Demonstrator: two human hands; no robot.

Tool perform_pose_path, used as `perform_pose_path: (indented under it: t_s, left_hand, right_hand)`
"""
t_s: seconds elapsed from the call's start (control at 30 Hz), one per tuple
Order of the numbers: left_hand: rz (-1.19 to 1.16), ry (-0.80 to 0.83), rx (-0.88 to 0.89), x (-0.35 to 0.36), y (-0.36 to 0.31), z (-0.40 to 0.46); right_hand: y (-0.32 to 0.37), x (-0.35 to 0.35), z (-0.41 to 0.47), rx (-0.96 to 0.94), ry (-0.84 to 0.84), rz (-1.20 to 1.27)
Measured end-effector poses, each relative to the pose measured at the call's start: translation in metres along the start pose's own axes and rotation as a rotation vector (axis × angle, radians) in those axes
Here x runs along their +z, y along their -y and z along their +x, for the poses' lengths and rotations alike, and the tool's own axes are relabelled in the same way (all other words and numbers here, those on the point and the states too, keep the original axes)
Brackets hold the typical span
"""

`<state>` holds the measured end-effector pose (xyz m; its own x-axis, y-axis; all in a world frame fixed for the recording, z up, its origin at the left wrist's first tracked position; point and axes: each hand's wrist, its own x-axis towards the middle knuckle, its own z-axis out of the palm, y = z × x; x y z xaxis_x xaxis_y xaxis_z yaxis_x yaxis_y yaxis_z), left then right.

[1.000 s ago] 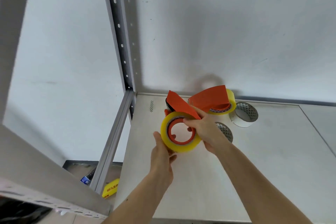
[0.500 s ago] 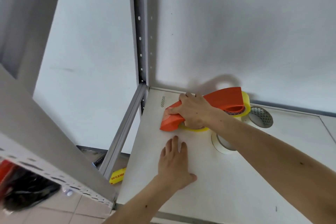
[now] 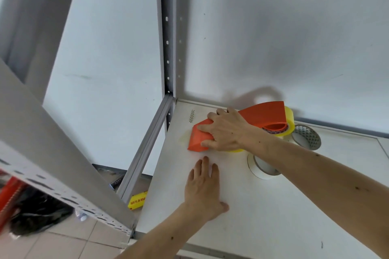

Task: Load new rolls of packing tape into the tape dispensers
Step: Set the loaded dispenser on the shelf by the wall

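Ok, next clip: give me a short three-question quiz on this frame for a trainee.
1. True or false: the left hand lies flat on the shelf with nothing in it.
2. What is the right hand gripping? A) a white tape roll B) an orange tape dispenser C) the yellow box on the floor
3. How many orange dispensers can be seen on the shelf?

Key
1. True.
2. B: it grips the near dispenser, pressed down on the shelf.
3. Two: the gripped one and a second dispenser behind it, loaded with a yellowish tape roll.
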<state>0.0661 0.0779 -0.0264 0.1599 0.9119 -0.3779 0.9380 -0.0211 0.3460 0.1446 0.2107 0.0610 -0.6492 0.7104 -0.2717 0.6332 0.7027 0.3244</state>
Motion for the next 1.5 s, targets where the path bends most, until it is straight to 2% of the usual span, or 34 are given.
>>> perform_pose_path:
  t_s: [0.2,0.37,0.73,1.23,1.5]
  left_hand:
    - [0.024,0.007,-0.04,-0.001,0.002,0.002]
    - [0.074,0.044,-0.142,-0.006,0.007,0.003]
    - [0.111,0.092,-0.141,-0.009,0.009,0.005]
    - [0.082,0.068,-0.168,-0.007,0.008,0.004]
    - [0.081,0.073,-0.192,-0.009,0.001,0.006]
  right_hand:
    - [0.004,-0.006,0.003,0.014,0.045,0.07]
    - [0.008,-0.013,0.008,-0.028,0.053,-0.012]
    - [0.003,-0.02,0.011,-0.074,0.099,-0.058]
    - [-0.023,-0.002,-0.017,-0.054,0.096,-0.07]
    - [-0.045,0.005,-0.048,0.0,0.19,-0.102]
